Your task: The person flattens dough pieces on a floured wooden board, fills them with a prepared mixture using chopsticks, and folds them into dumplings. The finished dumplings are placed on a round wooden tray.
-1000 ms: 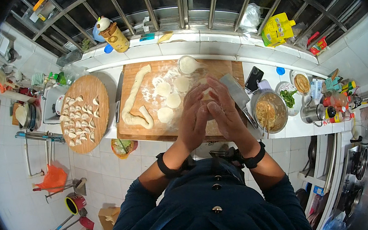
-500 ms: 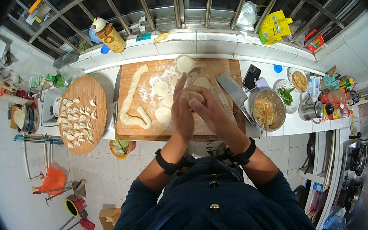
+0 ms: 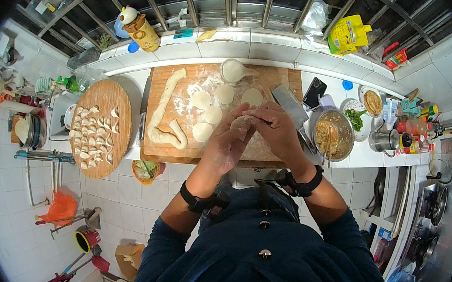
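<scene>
since a moment ago both hands have drawn back toward the board's near edge. left hand (image 3: 226, 147) and right hand (image 3: 277, 131) pinch a dumpling (image 3: 240, 124) shut above the wooden cutting board (image 3: 182, 89), beside dough rounds (image 3: 213, 114); filling bowl (image 3: 332, 134) sits right.

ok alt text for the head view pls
Seen from above, a left hand and right hand pinch a dumpling wrapper over a floured wooden board bearing a dough rope; a round board of finished dumplings sits left.
</scene>
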A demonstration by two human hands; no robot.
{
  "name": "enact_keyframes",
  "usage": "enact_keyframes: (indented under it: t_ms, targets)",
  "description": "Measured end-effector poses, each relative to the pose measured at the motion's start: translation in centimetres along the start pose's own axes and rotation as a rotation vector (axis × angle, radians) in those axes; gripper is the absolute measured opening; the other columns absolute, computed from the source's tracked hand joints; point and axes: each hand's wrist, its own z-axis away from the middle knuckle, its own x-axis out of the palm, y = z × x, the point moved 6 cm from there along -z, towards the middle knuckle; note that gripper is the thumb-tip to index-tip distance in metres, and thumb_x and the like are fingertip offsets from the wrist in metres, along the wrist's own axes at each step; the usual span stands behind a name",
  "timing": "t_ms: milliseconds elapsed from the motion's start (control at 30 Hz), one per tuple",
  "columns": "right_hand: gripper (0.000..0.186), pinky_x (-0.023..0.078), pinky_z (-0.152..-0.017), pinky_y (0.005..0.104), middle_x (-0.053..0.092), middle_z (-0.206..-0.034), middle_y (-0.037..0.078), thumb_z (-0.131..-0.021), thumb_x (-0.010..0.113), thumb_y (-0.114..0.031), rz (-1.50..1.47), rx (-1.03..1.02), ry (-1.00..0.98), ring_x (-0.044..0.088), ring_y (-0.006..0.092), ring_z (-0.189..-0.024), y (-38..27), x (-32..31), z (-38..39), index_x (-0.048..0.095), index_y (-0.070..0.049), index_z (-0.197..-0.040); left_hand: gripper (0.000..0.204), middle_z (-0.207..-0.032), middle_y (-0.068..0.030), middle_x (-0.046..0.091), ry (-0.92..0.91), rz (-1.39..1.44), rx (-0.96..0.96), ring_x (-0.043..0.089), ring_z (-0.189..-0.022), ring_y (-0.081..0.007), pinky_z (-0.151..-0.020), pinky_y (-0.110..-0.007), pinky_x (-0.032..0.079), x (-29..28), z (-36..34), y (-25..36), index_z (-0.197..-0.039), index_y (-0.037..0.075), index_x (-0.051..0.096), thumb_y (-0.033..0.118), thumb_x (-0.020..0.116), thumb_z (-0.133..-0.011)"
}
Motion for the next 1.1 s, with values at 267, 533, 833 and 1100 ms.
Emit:
enact_keyframes:
  t_ms: [267,533,833,1100]
  targets:
    - [0.011,0.044,-0.073,0.0351,0.058,-0.078,0.009,-0.078,0.064,-0.008,0.103,-0.183,0.059,0.056,0.0262,-0.082,-1.8,-0.7,-0.5,0.066,-0.002,-0.087,0.06,-0.125,-0.0124,0.047,-0.029,-0.137,-0.081,0.047,-0.117,-0.0195,-0.104,-0.031,0.034,0.1,-0.1,0.5,-0.138,-0.002,0.03,-0.003,0.053,-0.083]
    - [0.013,0.041,-0.08,0.0337,0.06,-0.087,0.005,-0.075,0.068,-0.01,0.09,-0.081,0.038,0.053,0.0251,-0.088,-1.5,-0.7,-1.1,0.071,-0.008,-0.088,0.058,-0.128,-0.0124,0.043,0.01,-0.377,0.023,0.047,-0.113,-0.0156,-0.094,-0.025,0.04,-0.1,-0.7,1.1,-0.137,-0.003,0.028,-0.005,0.055,-0.085]
    - [0.013,0.039,-0.085,0.0357,0.061,-0.102,0.005,-0.076,0.068,-0.012,0.223,-0.254,0.038,0.05,0.0235,-0.097,-2.1,0.8,-2.2,0.071,-0.01,-0.088,0.054,-0.121,-0.0122,0.052,-0.001,-0.595,0.0,0.05,-0.113,-0.018,-0.094,-0.029,0.042,-1.1,-0.4,3.0,-0.135,0.001,0.033,-0.001,0.057,-0.087]
    - [0.011,0.031,-0.097,0.042,0.063,-0.102,0.001,-0.075,0.069,-0.021,0.323,-0.402,-0.117,0.044,0.0272,-0.118,-4.1,3.9,-3.0,0.071,-0.012,-0.082,0.054,-0.109,-0.0089,0.056,-0.1,-0.601,-0.034,0.053,-0.103,-0.0119,-0.085,-0.024,0.044,-2.9,0.4,5.0,-0.135,-0.001,0.03,-0.004,0.055,-0.087]
